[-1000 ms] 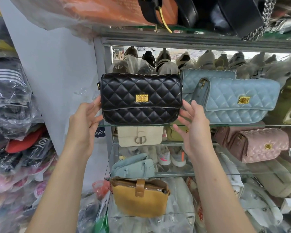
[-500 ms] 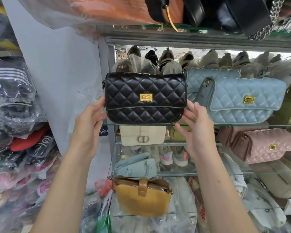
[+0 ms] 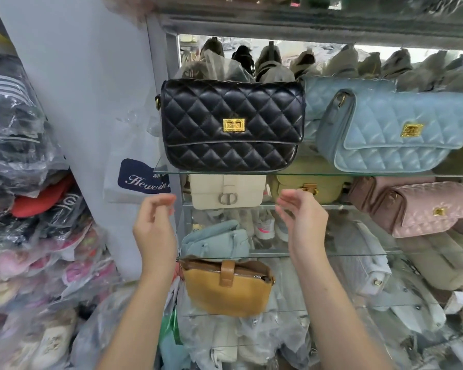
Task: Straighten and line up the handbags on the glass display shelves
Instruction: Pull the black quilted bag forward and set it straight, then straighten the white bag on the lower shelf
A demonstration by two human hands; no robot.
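On the top glass shelf (image 3: 385, 174), at its left end, a black bag (image 3: 231, 124) stands upright and square to the front, its gold clasp (image 3: 233, 124) centred and its base along the front edge. Just to its right sits a blue bag (image 3: 401, 132), askew: its left end is turned outward and the whole bag leans. Whether it touches the black bag cannot be told. A second blue bag (image 3: 340, 86) stands behind it.

Both hands are raised below that shelf and are well clear of the black bag. The left hand (image 3: 154, 225) is under the shelf's left corner, its fingers loosely curled and somewhat blurred, and it holds nothing. The right hand (image 3: 305, 222) is under the bag's right end, palm turned inward, fingers relaxed and slightly spread, also holding nothing.

Between the hands, on the lower shelf (image 3: 318, 206), a cream bag (image 3: 227, 190) stands facing front, with an olive bag (image 3: 305, 180) beside it and a pink bag (image 3: 425, 209) tilted further right. Lower still, a tan bag (image 3: 227, 289) leans at a shelf's left end. Plastic-wrapped clothes (image 3: 24, 182) are piled at far left.
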